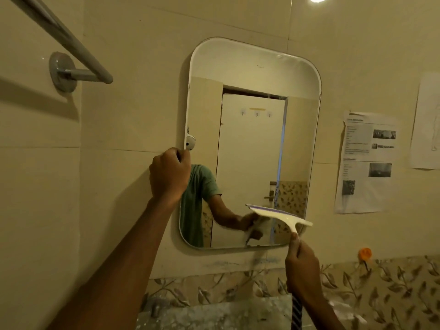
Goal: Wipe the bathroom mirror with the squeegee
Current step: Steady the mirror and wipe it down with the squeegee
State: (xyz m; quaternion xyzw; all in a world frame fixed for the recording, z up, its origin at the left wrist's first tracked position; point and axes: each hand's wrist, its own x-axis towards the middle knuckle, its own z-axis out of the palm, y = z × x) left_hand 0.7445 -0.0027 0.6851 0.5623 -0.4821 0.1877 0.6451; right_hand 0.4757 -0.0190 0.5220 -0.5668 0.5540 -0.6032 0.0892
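Observation:
A tall rounded-corner mirror (252, 139) hangs on the beige tiled wall. My left hand (169, 173) grips its left edge about halfway up, fingers curled around the rim. My right hand (302, 265) holds the handle of a white squeegee (283, 216) from below. The squeegee's wide blade lies tilted against the lower right part of the glass. The mirror reflects a white door, a green sleeve and the arm with the squeegee.
A chrome towel rail (71, 67) juts from the wall at upper left. Printed paper sheets (366, 163) are stuck to the wall right of the mirror. An orange hook (365, 253) sits below them. A leaf-patterned tile band (357, 287) runs under the mirror.

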